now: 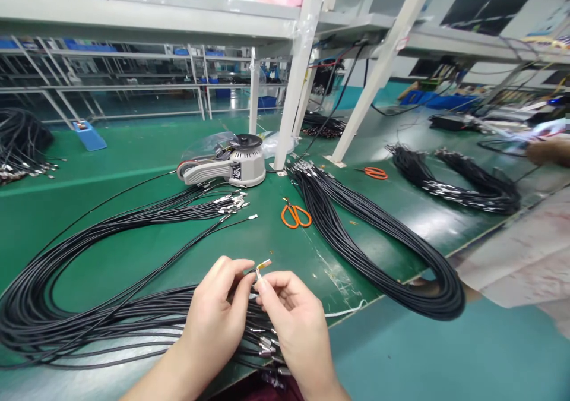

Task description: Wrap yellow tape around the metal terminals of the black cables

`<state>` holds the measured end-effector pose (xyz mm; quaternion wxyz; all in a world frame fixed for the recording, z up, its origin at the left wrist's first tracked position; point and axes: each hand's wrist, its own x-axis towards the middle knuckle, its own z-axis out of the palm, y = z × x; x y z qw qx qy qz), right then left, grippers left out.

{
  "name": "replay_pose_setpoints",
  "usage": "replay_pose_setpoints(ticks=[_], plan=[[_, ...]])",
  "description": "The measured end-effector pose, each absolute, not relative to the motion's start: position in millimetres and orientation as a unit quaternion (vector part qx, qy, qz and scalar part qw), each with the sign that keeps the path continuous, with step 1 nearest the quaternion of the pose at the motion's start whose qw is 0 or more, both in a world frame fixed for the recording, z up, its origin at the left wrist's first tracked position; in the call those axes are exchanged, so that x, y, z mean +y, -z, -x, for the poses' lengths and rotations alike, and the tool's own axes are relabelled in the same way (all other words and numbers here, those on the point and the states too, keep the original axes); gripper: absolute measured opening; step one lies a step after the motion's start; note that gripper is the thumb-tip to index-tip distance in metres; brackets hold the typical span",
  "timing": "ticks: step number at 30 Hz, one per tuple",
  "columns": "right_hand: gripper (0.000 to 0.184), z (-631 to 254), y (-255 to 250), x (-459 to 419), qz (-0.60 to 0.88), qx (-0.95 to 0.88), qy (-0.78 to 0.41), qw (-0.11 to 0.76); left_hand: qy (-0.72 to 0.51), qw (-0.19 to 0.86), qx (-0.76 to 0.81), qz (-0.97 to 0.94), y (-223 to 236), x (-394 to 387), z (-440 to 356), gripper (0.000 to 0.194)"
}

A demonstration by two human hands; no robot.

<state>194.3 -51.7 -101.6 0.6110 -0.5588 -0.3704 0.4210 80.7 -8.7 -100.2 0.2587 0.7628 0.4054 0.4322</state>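
Observation:
My left hand (219,306) is closed, thumb and forefinger pinching a black cable close to its end. Between my two hands shows the cable end (264,265), with a yellow strip and a pale tip. My right hand (296,315) pinches a small whitish piece at that same end, its other fingers curled; whether this piece is part of the cable I cannot tell. Under both hands lies a bundle of black cables (133,312) with metal connectors, looping round to the left. Some connectors (267,346) stick out below my right hand.
Beyond my hands stand a grey tape dispenser (249,166) and orange-handled scissors (296,215). A second cable bundle (378,249) overhangs the bench edge at right. Another orange-handled tool (375,173) lies farther back. White posts (298,74) hold a shelf. Another person's arm (550,151) shows at far right.

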Motion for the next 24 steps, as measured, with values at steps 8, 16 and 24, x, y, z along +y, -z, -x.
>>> replay_pose_setpoints(ticks=[8, 16, 24], plan=[[0.011, -193.8, 98.9, -50.3, 0.513, -0.349, -0.459, 0.636, -0.441, 0.103, 0.352, -0.819, 108.0, -7.7, -78.4, 0.021], [0.012, -191.3, 100.2, -53.2, 0.49, -0.322, -0.491, 0.645, -0.443, 0.114, 0.357, -0.815, 106.9, -6.5, -77.6, 0.02], [0.011, -193.9, 97.1, -49.9, 0.495, -0.309, -0.488, 0.649, -0.449, 0.156, 0.35, -0.807, 102.9, -9.0, -77.2, 0.013]])
